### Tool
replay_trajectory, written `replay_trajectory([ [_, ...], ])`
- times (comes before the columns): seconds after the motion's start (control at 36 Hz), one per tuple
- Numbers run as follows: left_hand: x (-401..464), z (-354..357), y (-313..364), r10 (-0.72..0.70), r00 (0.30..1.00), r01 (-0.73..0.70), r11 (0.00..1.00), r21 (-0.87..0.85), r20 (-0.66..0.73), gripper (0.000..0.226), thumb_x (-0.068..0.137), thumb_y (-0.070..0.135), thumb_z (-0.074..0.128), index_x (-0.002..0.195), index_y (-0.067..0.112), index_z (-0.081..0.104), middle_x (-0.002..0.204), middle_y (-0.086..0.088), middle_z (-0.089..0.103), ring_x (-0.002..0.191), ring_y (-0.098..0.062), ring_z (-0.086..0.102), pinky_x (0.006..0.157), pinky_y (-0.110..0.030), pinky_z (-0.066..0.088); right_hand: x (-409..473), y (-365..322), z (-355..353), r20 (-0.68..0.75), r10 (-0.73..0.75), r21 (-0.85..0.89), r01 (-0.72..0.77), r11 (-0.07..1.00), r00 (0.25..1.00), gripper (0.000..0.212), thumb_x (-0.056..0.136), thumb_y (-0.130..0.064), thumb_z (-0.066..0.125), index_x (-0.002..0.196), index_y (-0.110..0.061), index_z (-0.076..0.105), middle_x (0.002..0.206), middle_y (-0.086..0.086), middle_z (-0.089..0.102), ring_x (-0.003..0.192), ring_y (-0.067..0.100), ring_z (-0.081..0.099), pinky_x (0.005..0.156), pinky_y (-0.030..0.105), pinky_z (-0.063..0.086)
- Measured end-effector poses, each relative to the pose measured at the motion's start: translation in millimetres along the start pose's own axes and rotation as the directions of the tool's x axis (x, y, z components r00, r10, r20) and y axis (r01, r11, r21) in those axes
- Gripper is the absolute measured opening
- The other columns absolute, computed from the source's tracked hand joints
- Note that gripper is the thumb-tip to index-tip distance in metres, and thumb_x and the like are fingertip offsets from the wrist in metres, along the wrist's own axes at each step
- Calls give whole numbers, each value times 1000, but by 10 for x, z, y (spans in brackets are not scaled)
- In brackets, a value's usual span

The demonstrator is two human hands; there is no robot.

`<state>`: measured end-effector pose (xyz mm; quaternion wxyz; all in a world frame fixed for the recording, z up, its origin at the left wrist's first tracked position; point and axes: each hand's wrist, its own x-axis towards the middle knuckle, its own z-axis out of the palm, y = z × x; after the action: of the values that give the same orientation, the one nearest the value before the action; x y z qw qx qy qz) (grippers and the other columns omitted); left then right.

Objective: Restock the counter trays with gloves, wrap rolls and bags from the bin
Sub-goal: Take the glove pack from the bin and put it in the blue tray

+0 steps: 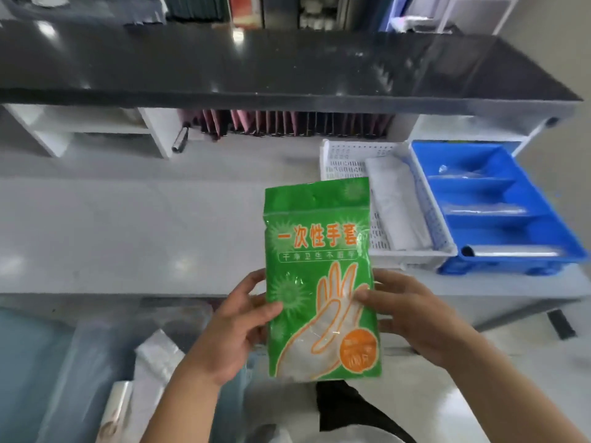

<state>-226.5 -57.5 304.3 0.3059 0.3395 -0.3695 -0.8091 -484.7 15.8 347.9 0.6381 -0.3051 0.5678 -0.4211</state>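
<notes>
left hand and right hand each pinching a side edge of a green pack of gloves, pack held upright above the counter's front edge, white basket with folded bags just behind, blue tray with wrap rolls beside it, clear bin down left

A glove pack sits between the left hand and right hand. Beyond the right hand, two trays stand side by side on the counter. A bin lies below the left hand.
</notes>
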Motion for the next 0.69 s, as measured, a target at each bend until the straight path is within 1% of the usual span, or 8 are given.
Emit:
replay_trajectory([
  [0.08, -38, 173, -197, -33, 992, 34, 999, -4, 120, 64, 70, 22, 87, 128, 23, 60, 117, -20, 71, 101, -32, 71, 75, -34, 59, -375, 121, -99, -58, 4, 19, -3, 1000, 998, 33, 79, -14, 75, 112, -10, 72, 114, 19, 71, 103, 37, 70, 87, 49, 57],
  [0.17, -69, 354, -353, -64, 980, 67, 998, -6, 189, 61, 72, 19, 86, 127, 23, 61, 120, -21, 69, 104, -36, 70, 79, -38, 59, -709, 218, -180, -147, -13, 53, 21, 998, 989, 30, 79, -11, 73, 109, -7, 73, 113, 19, 72, 100, 36, 71, 81, 43, 59],
  [0.28, -69, 596, -481, -70, 970, 68, 998, 19, 232, 62, 73, 17, 85, 129, 22, 60, 126, -23, 65, 111, -39, 66, 85, -42, 57, -1010, 282, -317, -251, -40, 69, 59, 996, 967, 26, 77, -9, 72, 103, -6, 75, 110, 21, 72, 99, 41, 70, 86, 53, 58],
  [0.36, -66, 757, -522, -71, 970, 56, 996, 70, 231, 63, 74, 18, 85, 131, 20, 58, 131, -22, 62, 115, -44, 63, 93, -50, 55, -1123, 314, -425, -270, -50, 91, 77, 993, 962, 29, 75, -12, 73, 104, -5, 75, 110, 22, 72, 98, 40, 70, 84, 52, 59],
  [0.42, -62, 857, -535, -69, 972, 49, 995, 91, 224, 62, 75, 19, 84, 132, 21, 58, 132, -20, 63, 116, -44, 62, 91, -49, 56, -1145, 332, -513, -260, -46, 112, 77, 991, 965, 33, 74, -16, 74, 105, -5, 74, 110, 22, 72, 95, 38, 71, 79, 48, 61],
  [0.47, -41, 992, -545, -61, 976, 39, 994, 104, 211, 62, 76, 21, 83, 132, 22, 58, 131, -18, 64, 116, -41, 63, 87, -43, 57, -1147, 333, -630, -238, -45, 116, 74, 990, 970, 33, 75, -19, 74, 106, -6, 74, 108, 21, 73, 91, 34, 72, 74, 43, 62],
  [0.58, 75, 1376, -622, -41, 983, 19, 993, 118, 180, 61, 74, 22, 84, 130, 23, 60, 129, -16, 65, 114, -37, 66, 83, -37, 57, -1164, 295, -1009, -232, -63, 105, 90, 990, 971, 33, 75, -22, 74, 105, -7, 75, 106, 21, 73, 89, 33, 71, 78, 45, 60],
  [0.69, 244, 1875, -775, -32, 989, 11, 990, 139, 146, 59, 73, 20, 83, 128, 25, 62, 126, -16, 67, 110, -34, 68, 79, -34, 57, -1274, 234, -1523, -241, -98, 116, 128, 985, 966, 33, 73, -19, 75, 102, -5, 76, 103, 21, 74, 85, 33, 73, 69, 40, 60],
])
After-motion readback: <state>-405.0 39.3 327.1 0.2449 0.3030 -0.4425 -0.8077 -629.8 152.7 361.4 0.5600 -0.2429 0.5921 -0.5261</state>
